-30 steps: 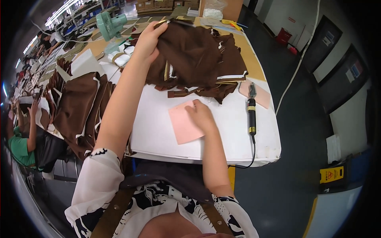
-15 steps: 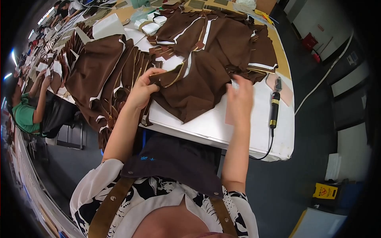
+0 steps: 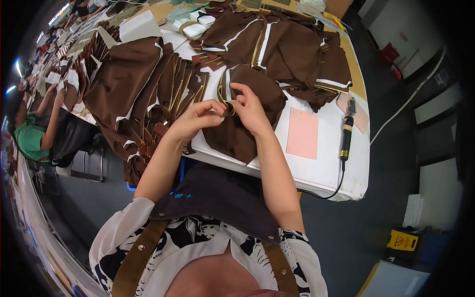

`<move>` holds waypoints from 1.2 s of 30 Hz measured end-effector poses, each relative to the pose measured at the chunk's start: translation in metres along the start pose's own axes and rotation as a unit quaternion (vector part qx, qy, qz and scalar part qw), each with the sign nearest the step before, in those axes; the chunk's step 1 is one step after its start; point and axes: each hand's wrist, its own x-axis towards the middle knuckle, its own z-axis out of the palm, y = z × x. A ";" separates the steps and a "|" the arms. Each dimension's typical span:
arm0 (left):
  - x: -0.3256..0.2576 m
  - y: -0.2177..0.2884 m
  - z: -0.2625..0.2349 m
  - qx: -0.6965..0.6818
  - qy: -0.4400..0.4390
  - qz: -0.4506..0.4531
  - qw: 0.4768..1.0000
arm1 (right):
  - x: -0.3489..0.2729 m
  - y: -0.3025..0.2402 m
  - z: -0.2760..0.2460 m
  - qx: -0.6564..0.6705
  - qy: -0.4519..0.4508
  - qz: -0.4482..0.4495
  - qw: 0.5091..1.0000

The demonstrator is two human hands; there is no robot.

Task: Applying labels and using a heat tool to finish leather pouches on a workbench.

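A brown fabric piece [image 3: 269, 91] with a gold-toothed zipper [image 3: 221, 93] and a white strip lies at the table's front edge, one corner hanging toward me. My left hand [image 3: 197, 120] pinches the curled end of the zipper between thumb and fingers. Close beside it, my right hand [image 3: 252, 113] grips the same end, its index finger raised along the white strip. The fingers partly cover the zipper end, so its slider cannot be made out.
Stacked brown pieces with zippers [image 3: 126, 81] hang over the table's left edge. More brown pieces [image 3: 292, 49] lie at the back. On the right rest a pink card [image 3: 302, 133] and a black corded hand tool [image 3: 346, 136]. A co-worker in green [image 3: 32, 138] sits far left.
My right hand has moved left from the fabric's right side to meet my left hand at the zipper end. The fabric has shifted left, uncovering the pink card.
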 end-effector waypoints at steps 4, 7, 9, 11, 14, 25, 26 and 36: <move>0.020 -0.007 0.001 0.011 0.175 -0.103 0.979 | -0.018 -0.008 0.001 0.154 -0.001 -0.072 0.985; 0.035 -0.028 0.004 0.048 0.197 -0.046 0.978 | -0.027 -0.015 0.008 0.196 -0.032 -0.087 0.976; 0.039 -0.034 0.002 0.071 0.181 -0.061 0.979 | -0.037 -0.020 0.009 0.226 -0.022 -0.097 0.969; 0.049 -0.036 -0.007 0.112 0.127 -0.012 0.985 | -0.046 -0.022 0.002 0.154 -0.026 -0.119 0.981; 0.055 -0.013 -0.003 0.153 0.192 0.043 0.968 | -0.072 -0.019 -0.006 0.240 0.001 -0.120 0.963; 0.041 0.056 -0.044 0.035 0.281 0.124 0.951 | -0.138 -0.009 -0.052 0.291 0.141 -0.120 0.939; 0.037 0.064 -0.024 -0.035 0.223 0.121 0.967 | -0.134 -0.008 -0.056 0.140 0.143 -0.073 0.977; 0.029 0.062 0.034 -0.084 0.003 0.078 0.993 | -0.075 -0.052 0.008 -0.376 0.277 -0.259 0.846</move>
